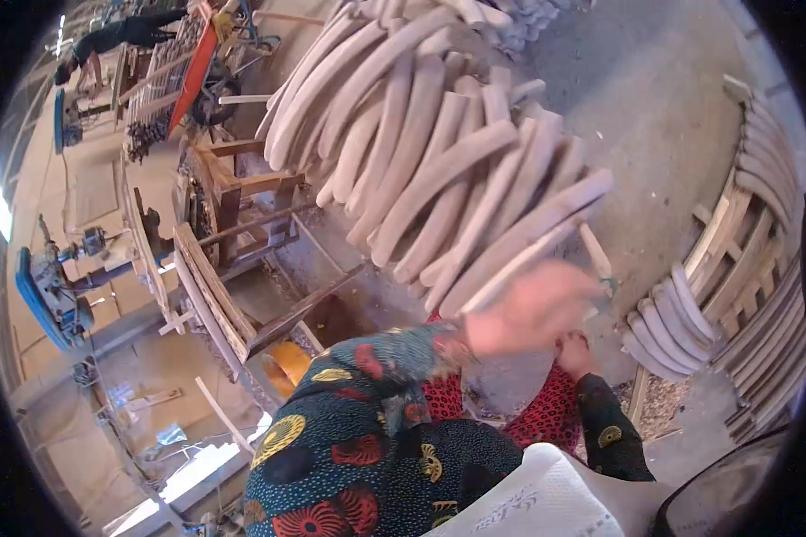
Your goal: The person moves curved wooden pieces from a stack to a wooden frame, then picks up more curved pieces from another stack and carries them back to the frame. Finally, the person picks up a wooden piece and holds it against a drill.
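My left hand (533, 309) reaches across in front of me, smeared by motion, beside the near end of a pile of curved wooden pieces (448, 152). Whether it holds anything cannot be made out. By my knee in red patterned trousers (546, 403) is my right hand (576, 353), its fingers curled in. Anything inside those fingers is hidden. A pale, handle-like piece (595, 252) with a green spot at its lower end stands out beyond my hands, next to the pile.
More curved pieces are stacked on the right (672, 327), near a slatted wooden frame (730, 237). Wooden frames (242, 192) stand on the left, with an orange-red cart (195, 67) behind. A person (121, 40) bends at the far upper left. Wood shavings (663, 403) lie at right.
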Demonstrator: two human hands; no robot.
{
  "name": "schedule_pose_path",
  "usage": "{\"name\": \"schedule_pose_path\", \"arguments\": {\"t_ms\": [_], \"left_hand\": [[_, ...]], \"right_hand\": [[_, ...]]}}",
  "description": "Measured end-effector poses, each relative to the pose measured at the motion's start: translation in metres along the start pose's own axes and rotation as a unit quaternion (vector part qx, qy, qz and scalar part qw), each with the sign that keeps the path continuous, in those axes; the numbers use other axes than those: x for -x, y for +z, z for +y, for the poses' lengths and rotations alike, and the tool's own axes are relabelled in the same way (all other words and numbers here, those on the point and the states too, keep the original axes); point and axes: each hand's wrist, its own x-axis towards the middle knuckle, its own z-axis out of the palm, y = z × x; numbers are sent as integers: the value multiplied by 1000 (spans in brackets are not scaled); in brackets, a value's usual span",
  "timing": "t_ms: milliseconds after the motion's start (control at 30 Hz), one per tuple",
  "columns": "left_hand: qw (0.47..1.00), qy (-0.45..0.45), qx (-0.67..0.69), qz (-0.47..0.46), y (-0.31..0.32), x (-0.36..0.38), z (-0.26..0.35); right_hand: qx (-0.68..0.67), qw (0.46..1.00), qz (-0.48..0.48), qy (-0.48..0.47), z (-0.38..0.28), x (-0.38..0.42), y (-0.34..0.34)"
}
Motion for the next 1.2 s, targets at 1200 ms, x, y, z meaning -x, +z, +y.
{"name": "schedule_pose_path", "arguments": {"t_ms": [1200], "left_hand": [[806, -273, -525, 3, -467, -46, -247]], "right_hand": [[194, 948, -236, -92, -287, -4, 129]]}}
